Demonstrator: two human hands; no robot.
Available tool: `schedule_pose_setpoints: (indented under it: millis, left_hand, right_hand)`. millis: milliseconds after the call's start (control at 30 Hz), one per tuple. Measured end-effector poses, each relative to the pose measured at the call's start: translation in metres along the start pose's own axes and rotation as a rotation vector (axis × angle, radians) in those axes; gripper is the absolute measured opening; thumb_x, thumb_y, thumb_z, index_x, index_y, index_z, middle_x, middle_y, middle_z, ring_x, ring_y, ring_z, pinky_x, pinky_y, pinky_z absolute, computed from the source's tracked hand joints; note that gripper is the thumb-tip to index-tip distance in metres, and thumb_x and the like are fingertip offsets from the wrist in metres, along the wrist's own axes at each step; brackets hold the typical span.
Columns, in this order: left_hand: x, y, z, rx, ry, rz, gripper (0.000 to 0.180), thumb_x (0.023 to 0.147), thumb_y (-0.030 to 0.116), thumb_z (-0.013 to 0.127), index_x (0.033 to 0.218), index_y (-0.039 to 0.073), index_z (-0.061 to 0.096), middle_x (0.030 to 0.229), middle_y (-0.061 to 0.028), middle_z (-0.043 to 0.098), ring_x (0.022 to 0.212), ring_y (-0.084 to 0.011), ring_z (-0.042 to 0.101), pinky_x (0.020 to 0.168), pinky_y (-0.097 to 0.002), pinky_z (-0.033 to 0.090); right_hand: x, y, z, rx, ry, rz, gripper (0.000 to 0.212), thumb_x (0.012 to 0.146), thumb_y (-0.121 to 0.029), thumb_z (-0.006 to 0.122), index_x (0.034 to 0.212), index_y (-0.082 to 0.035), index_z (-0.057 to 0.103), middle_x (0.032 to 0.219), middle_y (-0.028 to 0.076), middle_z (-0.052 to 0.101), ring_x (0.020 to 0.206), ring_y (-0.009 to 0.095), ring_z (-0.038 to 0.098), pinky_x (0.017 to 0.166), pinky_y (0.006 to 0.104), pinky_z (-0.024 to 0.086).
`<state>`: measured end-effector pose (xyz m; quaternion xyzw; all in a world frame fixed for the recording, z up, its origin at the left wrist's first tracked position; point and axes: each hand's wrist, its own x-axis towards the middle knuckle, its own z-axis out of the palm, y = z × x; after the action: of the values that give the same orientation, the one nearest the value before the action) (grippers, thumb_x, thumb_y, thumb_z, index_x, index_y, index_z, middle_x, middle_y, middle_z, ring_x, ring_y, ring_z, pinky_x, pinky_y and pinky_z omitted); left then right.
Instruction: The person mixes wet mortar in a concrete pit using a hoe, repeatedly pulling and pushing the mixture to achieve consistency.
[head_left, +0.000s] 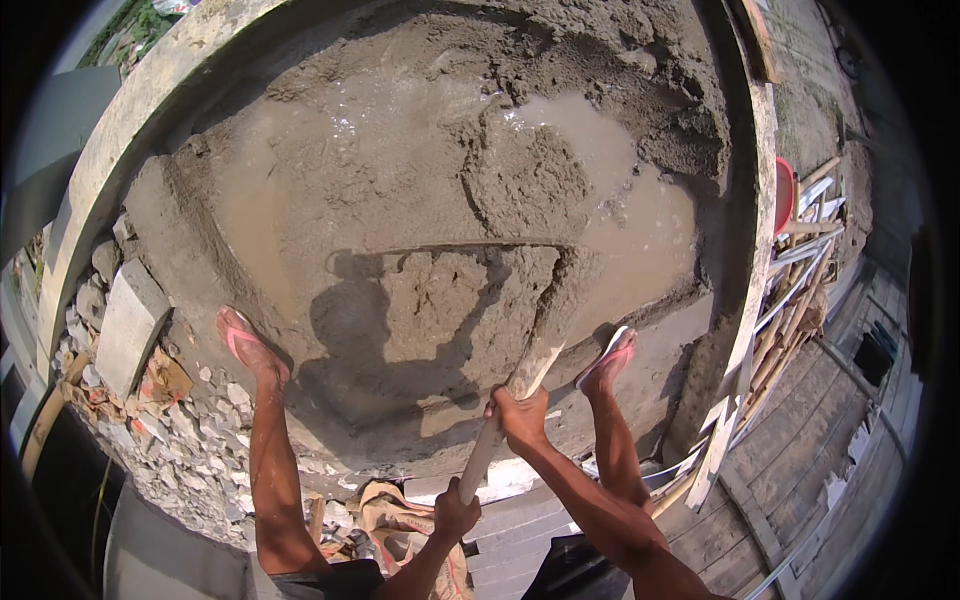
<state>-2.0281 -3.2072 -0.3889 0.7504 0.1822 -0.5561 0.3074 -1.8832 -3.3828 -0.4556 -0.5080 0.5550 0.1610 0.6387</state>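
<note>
Both my hands are wrapped round a long wooden tool handle [532, 372], which slants forward from near my body. My left hand [458, 513] grips it low, close to me. My right hand [520, 418] holds it farther up. Past the right hand, the handle is caked with grey mud and runs into wet mortar [400, 150]. The tool's head is buried there, so I cannot tell whether it is a hoe or a shovel. Watery puddles [640, 235] lie on the mortar, and broken-up lumps surround the tool. My shadow falls across the mix.
Wooden boards [762, 230] wall the mix on the right and far left. My feet, in pink flip-flops [607, 355], stand apart at its near edge. Rubble [195, 450], a concrete block [132, 325] and a torn sack [395, 520] lie nearby. Bamboo poles [795, 320] and a red basin [784, 195] are at right.
</note>
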Motion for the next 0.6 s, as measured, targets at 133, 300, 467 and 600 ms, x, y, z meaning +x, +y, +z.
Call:
schedule_pose_setpoints:
  millis: [133, 300, 467, 600]
  left_hand:
    - [0.141, 0.151, -0.017, 0.04, 0.076, 0.223, 0.047, 0.076, 0.013, 0.068, 0.118, -0.004, 0.054, 0.085, -0.0305, 0.067, 0.08, -0.0439, 0.069, 0.068, -0.0501, 0.056]
    - [0.278, 0.318, -0.072, 0.079, 0.269, 0.441, 0.044, 0.079, 0.01, 0.066, 0.117, -0.009, 0.056, 0.094, -0.0346, 0.066, 0.086, -0.0437, 0.07, 0.066, -0.0489, 0.056]
    - [0.3, 0.33, -0.061, -0.188, 0.0, 0.253, 0.04, 0.075, 0.008, 0.062, 0.111, -0.011, 0.06, 0.098, -0.0318, 0.067, 0.094, -0.0408, 0.069, 0.075, -0.0425, 0.055]
    - [0.293, 0.292, -0.06, -0.066, 0.068, 0.283, 0.042, 0.075, 0.008, 0.064, 0.111, -0.012, 0.06, 0.101, -0.0335, 0.066, 0.096, -0.0441, 0.068, 0.08, -0.0463, 0.055]
  right_hand:
    - [0.142, -0.123, -0.023, 0.177, 0.088, -0.232, 0.004, 0.083, 0.002, 0.058, 0.083, 0.004, 0.054, 0.066, 0.011, 0.056, 0.048, 0.021, 0.055, 0.044, 0.0347, 0.048]
    - [0.319, -0.285, 0.008, 0.234, 0.104, -0.428, 0.015, 0.085, -0.005, 0.061, 0.077, 0.007, 0.055, 0.062, 0.013, 0.058, 0.047, 0.019, 0.057, 0.043, 0.035, 0.051]
    - [0.389, -0.263, 0.01, -0.139, 0.273, -0.4, 0.022, 0.087, -0.009, 0.065, 0.085, 0.011, 0.057, 0.063, 0.014, 0.06, 0.049, 0.024, 0.059, 0.044, 0.0396, 0.051]
    - [0.375, -0.22, 0.015, 0.008, 0.235, -0.257, 0.027, 0.08, -0.008, 0.068, 0.094, 0.013, 0.056, 0.072, 0.015, 0.063, 0.053, 0.022, 0.063, 0.045, 0.0373, 0.054]
